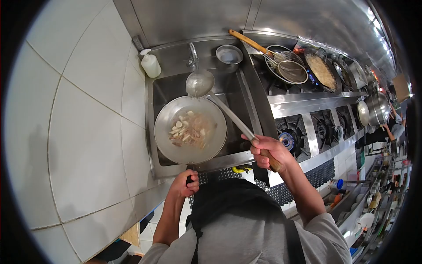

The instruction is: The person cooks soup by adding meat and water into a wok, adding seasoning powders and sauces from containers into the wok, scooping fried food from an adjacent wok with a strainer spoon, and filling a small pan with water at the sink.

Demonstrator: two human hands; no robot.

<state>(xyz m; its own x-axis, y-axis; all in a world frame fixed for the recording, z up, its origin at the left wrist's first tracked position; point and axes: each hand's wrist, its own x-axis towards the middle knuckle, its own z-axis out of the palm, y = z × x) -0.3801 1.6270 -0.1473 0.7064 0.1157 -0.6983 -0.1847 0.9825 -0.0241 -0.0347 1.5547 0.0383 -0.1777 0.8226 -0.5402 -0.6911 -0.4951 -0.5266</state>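
My left hand [184, 184] is closed round the dark handle of a wide pan [165, 145], which is over the steel sink [157, 167]. Pale sliced pieces and thin brownish strips of food [190, 130] lie in the middle of the pan. In my right hand [269, 153] is the wooden grip of a long-handled ladle [200, 83]. Its round metal bowl is beyond the pan's far rim, under the faucet [193, 55]. Whether water runs into the bowl I cannot make out.
A soap pump bottle [151, 64] stands at the sink's back left corner, a metal bowl [229, 56] at its back right. To the right, a lit burner [287, 140] shows a blue flame. Behind it are a strainer [292, 71] and a pan of frying food [321, 72].
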